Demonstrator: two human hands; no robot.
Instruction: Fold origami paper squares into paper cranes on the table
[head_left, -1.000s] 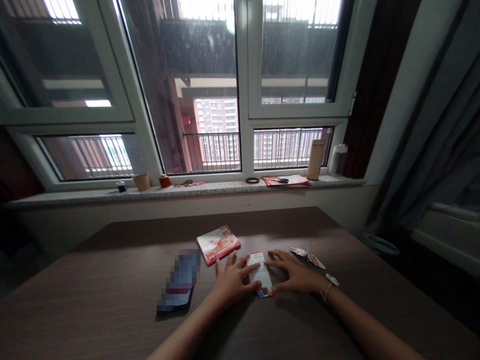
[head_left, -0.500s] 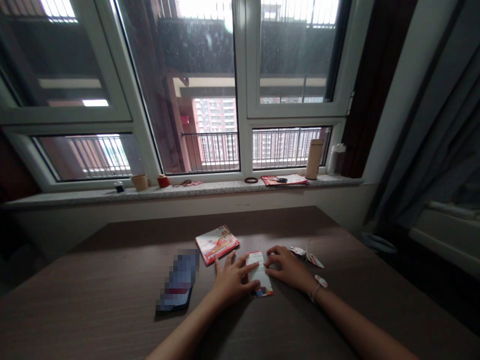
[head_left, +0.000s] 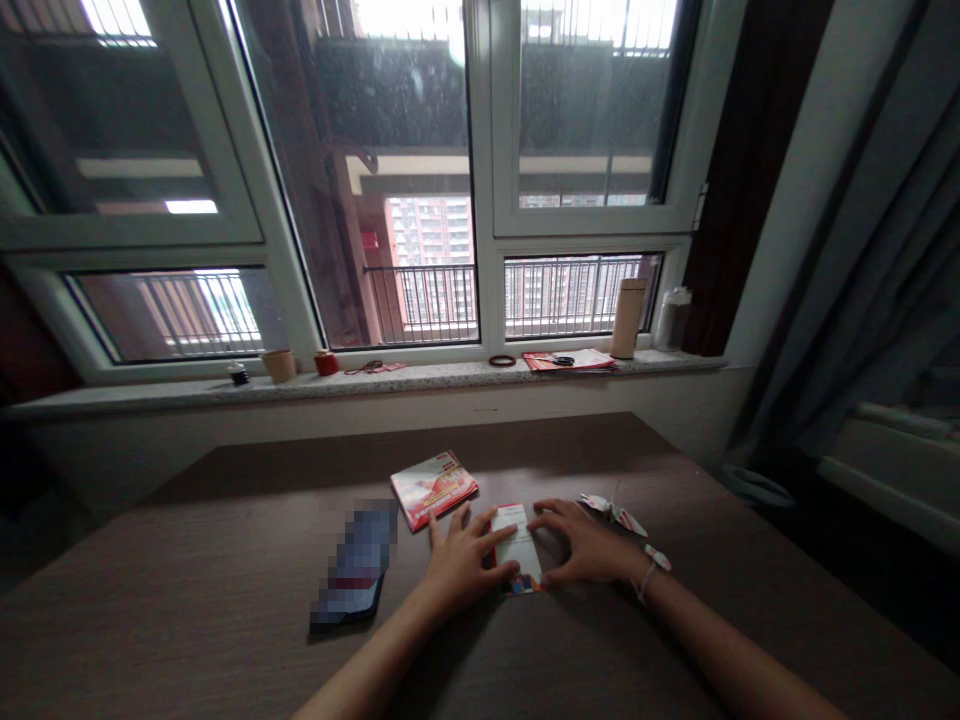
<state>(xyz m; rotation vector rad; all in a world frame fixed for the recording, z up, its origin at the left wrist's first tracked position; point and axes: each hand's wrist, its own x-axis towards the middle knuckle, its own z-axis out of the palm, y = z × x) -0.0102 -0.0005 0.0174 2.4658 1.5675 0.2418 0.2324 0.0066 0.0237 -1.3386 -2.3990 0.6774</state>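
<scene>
A small printed paper [head_left: 519, 545], white with red and coloured edges, lies flat on the brown table between my hands. My left hand [head_left: 466, 558] rests with spread fingers on its left side, index finger and thumb on the paper. At the right edge, my right hand [head_left: 581, 542] has its fingers apart; the fingertips are by the upper part and the thumb is by the lower right corner. A bracelet circles my right wrist. Beyond my left hand lies a stack of red and white leaflets [head_left: 435, 487].
A phone [head_left: 356, 570], its screen blurred out, lies left of my left hand. A folded paper piece [head_left: 615, 514] sits beyond my right hand. The windowsill [head_left: 450, 377] holds a paper cup [head_left: 280, 365], a tan bottle [head_left: 628, 318], a white bottle [head_left: 673, 318] and papers with scissors [head_left: 562, 360].
My right hand has opened wider, its thumb moving down to the paper's lower right corner while its wrist shifted slightly right. My left hand and the paper stay in place.
</scene>
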